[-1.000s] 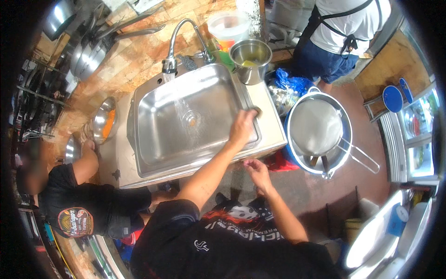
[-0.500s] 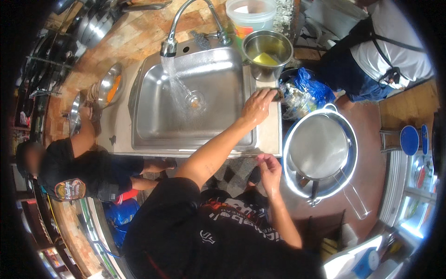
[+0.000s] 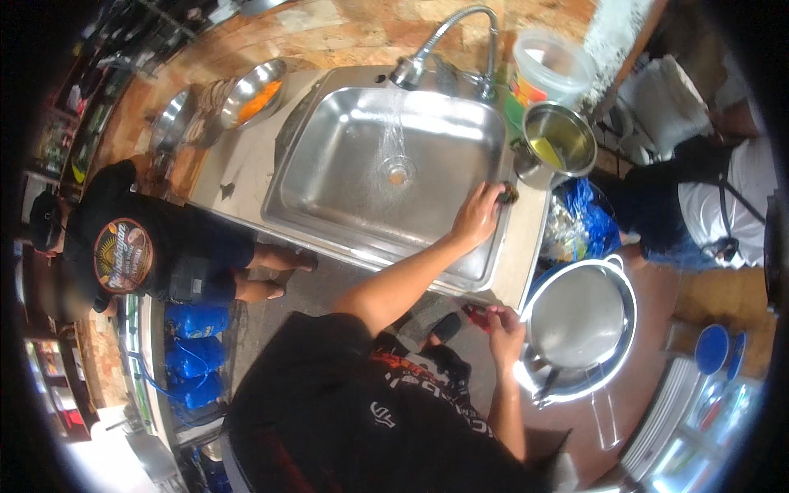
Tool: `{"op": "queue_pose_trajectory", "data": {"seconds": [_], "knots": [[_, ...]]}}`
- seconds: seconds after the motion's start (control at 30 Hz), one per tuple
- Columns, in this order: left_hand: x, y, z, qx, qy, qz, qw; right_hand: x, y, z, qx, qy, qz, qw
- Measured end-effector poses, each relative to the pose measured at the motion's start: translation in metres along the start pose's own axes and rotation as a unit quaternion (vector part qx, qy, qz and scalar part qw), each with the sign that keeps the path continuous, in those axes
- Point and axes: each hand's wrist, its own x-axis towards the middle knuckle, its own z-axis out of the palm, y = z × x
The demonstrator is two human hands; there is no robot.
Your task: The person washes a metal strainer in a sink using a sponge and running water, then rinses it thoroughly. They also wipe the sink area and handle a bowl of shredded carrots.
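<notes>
One bare right hand (image 3: 505,337) is nearest, right of centre, fingers curled; whether its grip is closed on the dark red thing (image 3: 477,315) beside its fingertips, I cannot tell. The left hand (image 3: 475,219) reaches higher in the frame, its grip closed around a small dark pad (image 3: 508,195) by the right rim of the steel sink (image 3: 329,164). At lower right, a sieve (image 3: 578,316) lies over a round tub (image 3: 629,345). Around the sink runs a pale worktop (image 3: 255,152), with a steel pot (image 3: 536,171) at upper right (something yellow lies inside it). Water (image 3: 393,131) falls from the faucet (image 3: 407,74) at upper centre. Behind the pot stands a clear bucket (image 3: 567,70); a steel bowl (image 3: 244,86) of orange pieces sits at upper left.
</notes>
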Motion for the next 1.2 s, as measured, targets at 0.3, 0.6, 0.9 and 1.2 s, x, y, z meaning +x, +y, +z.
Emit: {"op": "queue_pose_trajectory", "data": {"seconds": [0.3, 0.6, 0.9, 1.2], "knots": [[-0.054, -0.005, -0.056, -0.001, -0.134, -0.008, 0.991, 0.019, -0.062, 0.025, 0.014, 0.016, 0.021, 1.0], [-0.016, -0.09, -0.194, 0.029, 0.054, -0.151, 0.987, 0.111, -0.214, 0.183, -0.131, 0.129, -0.356, 0.916], [0.183, -0.19, -0.217, -0.051, 0.114, -0.083, 0.989, 0.225, -0.264, 0.28, 0.094, 0.061, -0.295, 0.949], [0.292, -0.296, -0.165, 0.183, 0.051, 0.109, 0.976, 0.308, -0.229, 0.311, 0.051, 0.11, -0.282, 0.952]]}}
